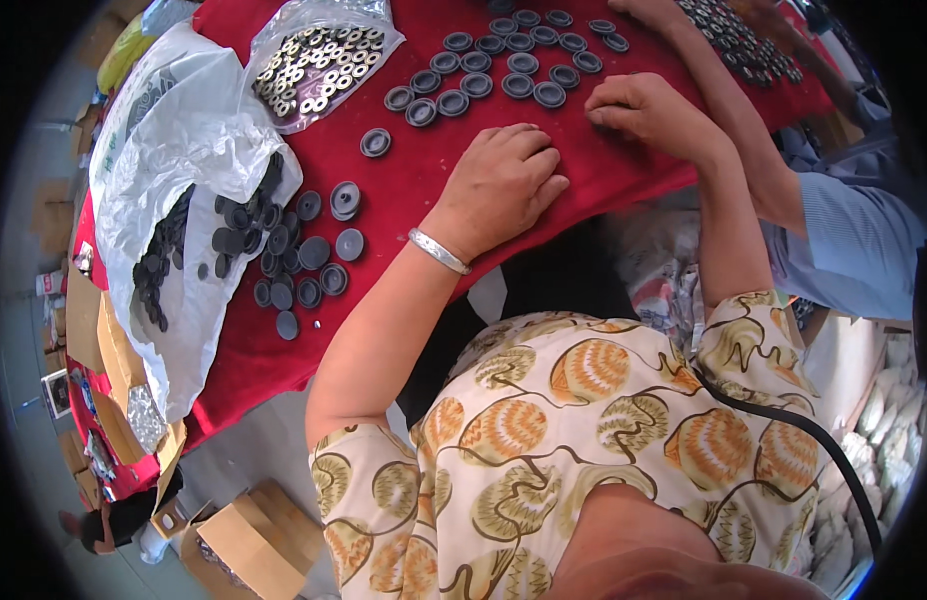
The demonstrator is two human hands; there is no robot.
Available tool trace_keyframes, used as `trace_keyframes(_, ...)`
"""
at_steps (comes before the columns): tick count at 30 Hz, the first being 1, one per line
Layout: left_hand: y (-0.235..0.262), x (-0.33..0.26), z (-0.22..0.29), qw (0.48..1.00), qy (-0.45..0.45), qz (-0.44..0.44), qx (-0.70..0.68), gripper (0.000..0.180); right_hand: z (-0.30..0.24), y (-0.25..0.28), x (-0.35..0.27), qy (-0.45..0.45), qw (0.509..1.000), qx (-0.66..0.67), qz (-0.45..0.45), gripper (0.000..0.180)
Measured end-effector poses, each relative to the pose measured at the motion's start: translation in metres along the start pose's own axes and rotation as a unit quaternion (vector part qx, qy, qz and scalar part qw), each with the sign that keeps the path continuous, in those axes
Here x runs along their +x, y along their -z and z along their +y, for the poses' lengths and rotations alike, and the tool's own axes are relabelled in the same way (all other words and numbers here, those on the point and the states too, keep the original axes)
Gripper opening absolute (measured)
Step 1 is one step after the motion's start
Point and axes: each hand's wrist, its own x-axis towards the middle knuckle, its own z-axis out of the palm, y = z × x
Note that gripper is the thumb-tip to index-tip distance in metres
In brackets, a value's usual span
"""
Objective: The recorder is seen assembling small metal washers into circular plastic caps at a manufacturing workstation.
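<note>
My left hand (505, 182), with a silver bracelet (439, 251) at its wrist, rests on the red tablecloth (404, 190). Its fingers curl downward, and whatever may be under them is hidden. To the right, my right hand (652, 116) hovers at or just above the cloth, fingers bent together, their contents not visible. Several round dark grey plastic caps (475, 84) with raised rims are spread in rough rows beyond my hands. One single cap (376, 142) lies apart, left of my left hand. More caps (315, 252) form a loose pile farther left.
A white plastic bag (189, 110) spills dark caps at the left. Behind it, a clear bag (324, 75) holds pale rings. Another person's arm (729, 110) reaches in at the right, near scattered small ring-shaped parts (739, 40). Cardboard boxes (254, 540) stand on the floor lower left.
</note>
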Motion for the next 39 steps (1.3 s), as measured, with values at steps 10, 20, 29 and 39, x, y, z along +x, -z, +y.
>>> trace_keyframes(10,0.004,0.0,0.003,0.976,0.062,0.112,0.176,0.023,0.009,0.005,0.058,0.154,0.971,-0.062,0.172,0.019)
trace_keyframes(20,0.015,0.009,0.022,0.994,0.058,0.083,0.042,0.007,-0.025,0.093,0.152,0.327,0.771,-0.311,0.449,0.022)
trace_keyframes(29,0.005,0.009,0.005,0.992,-0.018,0.117,0.033,0.008,0.005,-0.005,0.122,0.215,0.895,-0.298,0.255,0.018)
trace_keyframes(39,0.013,0.001,-0.012,0.97,0.137,0.197,0.045,0.008,0.071,0.025,0.055,0.131,0.909,-0.247,0.31,0.025)
